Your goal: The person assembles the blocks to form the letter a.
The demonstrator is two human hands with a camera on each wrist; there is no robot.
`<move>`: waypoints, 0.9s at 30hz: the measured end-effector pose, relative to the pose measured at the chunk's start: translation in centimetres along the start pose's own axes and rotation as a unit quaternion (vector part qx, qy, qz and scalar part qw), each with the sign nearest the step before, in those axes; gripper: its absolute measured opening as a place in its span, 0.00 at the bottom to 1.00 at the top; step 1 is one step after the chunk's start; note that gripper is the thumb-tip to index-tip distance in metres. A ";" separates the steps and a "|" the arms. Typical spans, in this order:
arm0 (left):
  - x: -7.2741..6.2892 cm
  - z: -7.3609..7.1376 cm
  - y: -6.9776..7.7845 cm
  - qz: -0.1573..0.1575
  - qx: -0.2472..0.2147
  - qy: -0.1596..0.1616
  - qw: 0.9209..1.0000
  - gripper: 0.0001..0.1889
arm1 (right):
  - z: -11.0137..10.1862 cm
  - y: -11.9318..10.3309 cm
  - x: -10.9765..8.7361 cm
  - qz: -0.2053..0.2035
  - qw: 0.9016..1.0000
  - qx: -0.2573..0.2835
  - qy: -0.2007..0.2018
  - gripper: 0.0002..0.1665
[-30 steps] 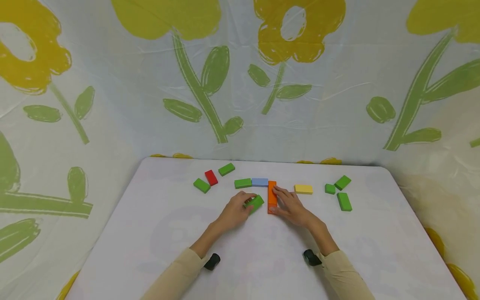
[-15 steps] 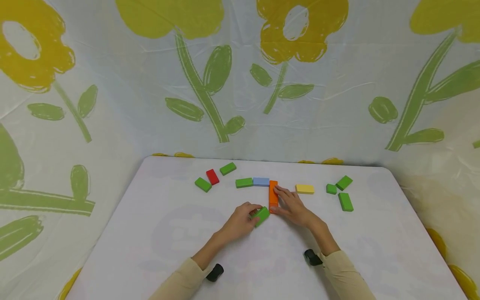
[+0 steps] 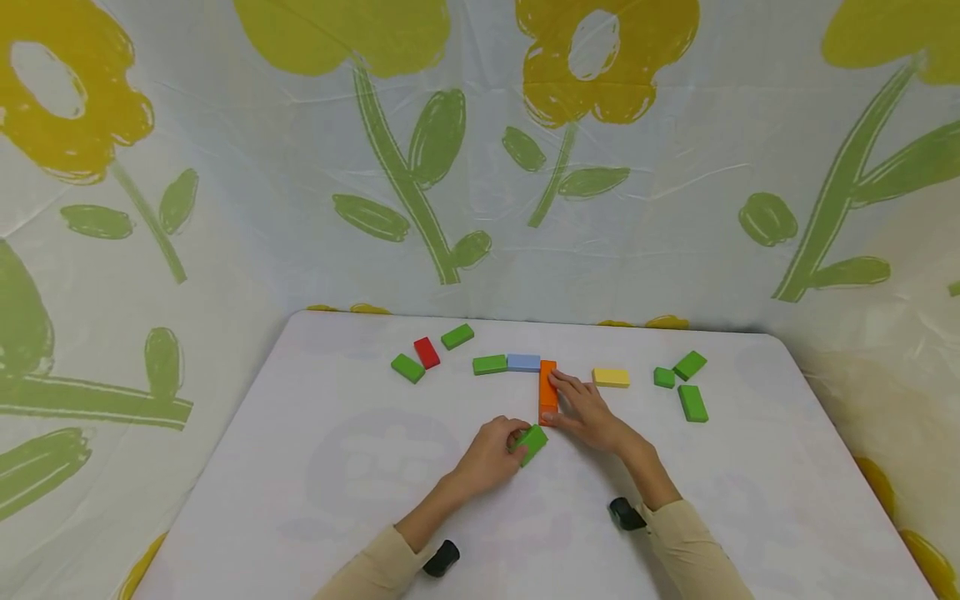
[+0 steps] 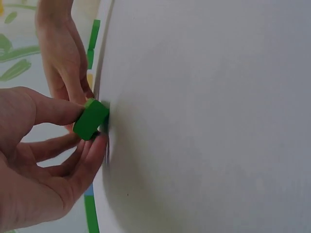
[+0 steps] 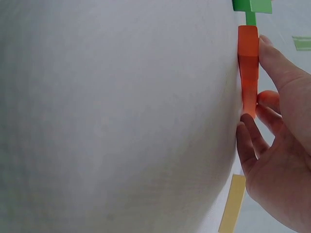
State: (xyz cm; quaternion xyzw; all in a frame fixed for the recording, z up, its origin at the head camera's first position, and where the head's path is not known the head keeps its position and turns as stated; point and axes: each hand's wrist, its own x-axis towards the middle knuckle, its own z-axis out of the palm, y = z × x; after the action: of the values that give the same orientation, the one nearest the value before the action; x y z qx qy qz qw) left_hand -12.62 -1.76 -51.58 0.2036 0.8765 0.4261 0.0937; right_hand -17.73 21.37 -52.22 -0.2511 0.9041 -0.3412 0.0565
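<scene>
My left hand (image 3: 491, 454) pinches a green block (image 3: 533, 443) between thumb and fingers, tilted, close to the near end of an orange row. The left wrist view shows this green block (image 4: 91, 119) at the fingertips. My right hand (image 3: 588, 414) rests thumb and fingers along the right side of the orange blocks (image 3: 548, 385), which seem to lie end to end. In the right wrist view the thumb touches the orange side (image 5: 248, 58). A blue block (image 3: 523, 363) meets the far end of the orange row, and a green block (image 3: 490, 365) adjoins its left end.
A yellow block (image 3: 611, 378) lies right of the right hand. Farther right are a small green cube (image 3: 663, 377) and two green blocks (image 3: 693, 403). At the back left, a red block (image 3: 427, 352) lies between two green blocks (image 3: 408, 368). A flowered cloth surrounds the white table (image 3: 315, 467).
My left hand has brought the green block toward me and slightly right, from beside the orange row to just before its near end. The right hand has stayed against the orange blocks.
</scene>
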 end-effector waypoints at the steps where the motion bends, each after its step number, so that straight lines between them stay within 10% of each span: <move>1: 0.0 0.1 0.1 -0.001 0.002 0.005 1.000 0.14 | 0.0 0.0 0.0 0.001 1.000 0.000 0.000 0.42; 27: 0.6 1.6 1.1 -0.048 0.050 0.016 0.997 0.18 | 0.2 0.0 -0.1 0.008 1.000 0.008 0.004 0.42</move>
State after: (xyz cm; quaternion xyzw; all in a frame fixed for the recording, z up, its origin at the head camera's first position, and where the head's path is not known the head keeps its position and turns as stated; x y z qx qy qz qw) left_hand -12.32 0.21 -51.70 0.1585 0.9067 0.3804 0.0896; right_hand -17.60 21.32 -52.41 -0.2425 0.9035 -0.3486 0.0573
